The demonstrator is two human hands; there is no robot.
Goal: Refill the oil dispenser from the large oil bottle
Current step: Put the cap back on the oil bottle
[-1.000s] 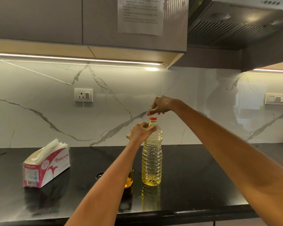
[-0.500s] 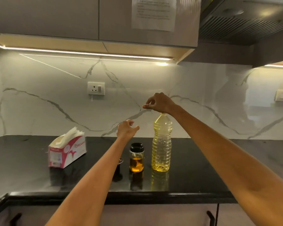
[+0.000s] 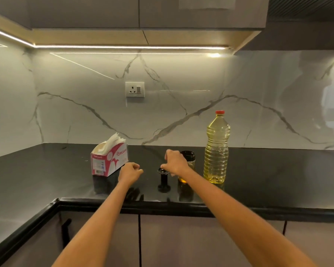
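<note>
Both hands have dropped from bottle-top height to just above the counter [image 3: 278, 176], and the red cap [image 3: 219, 112] is back on the large oil bottle [image 3: 217, 149], which was uncapped half a second ago.

Counter: black, glossy, runs along a marble backsplash [image 3: 181, 112] with a wall socket [image 3: 134, 89] at 12 o'clock.

Large oil bottle: upright at about 2 o'clock from the hands, pale yellow oil filling most of it.

Tissue box [image 3: 109, 160]: pink and white, at 10 o'clock, white tissues sticking out of the top, well apart from the bottle.

Oil dispenser [image 3: 187, 164]: glass, dark collar, a little amber oil at the bottom; stands just left of the bottle, partly hidden behind the right wrist.

Right hand [image 3: 175, 162]: fingers curled downward, tips touching the disc top of the dispenser's black stopper [image 3: 164, 180], which stands on the counter just left of the dispenser. Cannot tell whether it is gripped.

Left hand [image 3: 129, 172]: loosely curled, holding nothing, hovering at 9 o'clock from the stopper.
</note>
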